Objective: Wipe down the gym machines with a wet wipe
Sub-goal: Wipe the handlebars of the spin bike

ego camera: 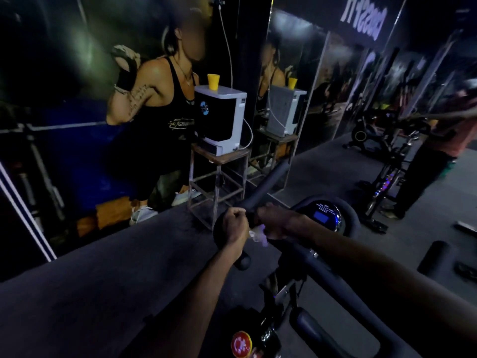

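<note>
Two hands: both at lower centre of the frame, on an exercise bike's handlebar (268, 182).
Wall poster (154, 107): upper left, an athlete printed on a dark wall.
White appliance (222, 120): centre, on a metal stand (216, 177), with a yellow cup (213, 81) on top.
Left hand (235, 223): fist clenched round the black bar.
Wet wipe (258, 235): pale, bunched, between the two hands, against the bar.
Right hand (273, 220): fingers curled, grasping the wipe.
Console (326, 214): right of the hands, blue screen lit.
Mirror (361, 86): upper right, reflecting other machines.
</note>
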Demonstrator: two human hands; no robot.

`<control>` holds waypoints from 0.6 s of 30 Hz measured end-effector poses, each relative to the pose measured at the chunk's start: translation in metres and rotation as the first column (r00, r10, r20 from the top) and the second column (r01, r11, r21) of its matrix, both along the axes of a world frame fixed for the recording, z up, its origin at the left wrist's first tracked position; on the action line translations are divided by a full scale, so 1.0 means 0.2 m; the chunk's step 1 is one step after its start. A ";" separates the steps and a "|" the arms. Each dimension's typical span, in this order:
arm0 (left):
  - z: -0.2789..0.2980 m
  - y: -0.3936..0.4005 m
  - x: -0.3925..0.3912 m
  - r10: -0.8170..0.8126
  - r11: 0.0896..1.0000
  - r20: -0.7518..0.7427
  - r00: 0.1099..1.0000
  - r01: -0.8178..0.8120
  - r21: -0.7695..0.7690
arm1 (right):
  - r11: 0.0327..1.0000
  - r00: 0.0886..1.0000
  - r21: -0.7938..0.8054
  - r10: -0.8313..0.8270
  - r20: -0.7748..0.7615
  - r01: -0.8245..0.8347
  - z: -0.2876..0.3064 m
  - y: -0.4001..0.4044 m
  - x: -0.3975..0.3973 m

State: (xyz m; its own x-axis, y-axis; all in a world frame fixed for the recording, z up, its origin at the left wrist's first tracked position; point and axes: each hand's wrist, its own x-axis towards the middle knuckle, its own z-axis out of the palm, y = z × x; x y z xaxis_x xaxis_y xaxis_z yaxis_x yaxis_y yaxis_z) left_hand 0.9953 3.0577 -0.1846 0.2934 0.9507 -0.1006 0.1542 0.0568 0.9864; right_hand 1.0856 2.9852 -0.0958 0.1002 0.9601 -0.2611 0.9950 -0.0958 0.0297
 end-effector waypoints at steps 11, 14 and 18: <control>-0.05 0.22 0.03 0.059 0.998 -0.016 0.998 -0.059 0.011 | 0.998 0.986 0.046 0.038 -0.163 -0.031 -0.06 0.31 0.23; -0.06 0.23 0.04 0.090 0.996 0.004 0.996 -0.090 0.029 | 0.985 0.998 0.168 0.047 -0.041 -0.040 -0.04 0.38 0.09; -0.06 0.21 0.01 0.082 0.994 0.010 0.997 -0.083 0.076 | 0.998 0.972 0.018 -0.059 -0.226 0.065 -0.11 0.43 0.25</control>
State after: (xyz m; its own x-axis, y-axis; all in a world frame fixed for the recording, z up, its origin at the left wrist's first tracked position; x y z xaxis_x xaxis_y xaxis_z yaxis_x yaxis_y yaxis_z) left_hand 0.9974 3.0993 -0.1962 0.2141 0.9765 -0.0252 0.1456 -0.0064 0.9893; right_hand 1.1359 3.0711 -0.1172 0.1009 0.9604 -0.2598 0.9680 -0.1551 -0.1973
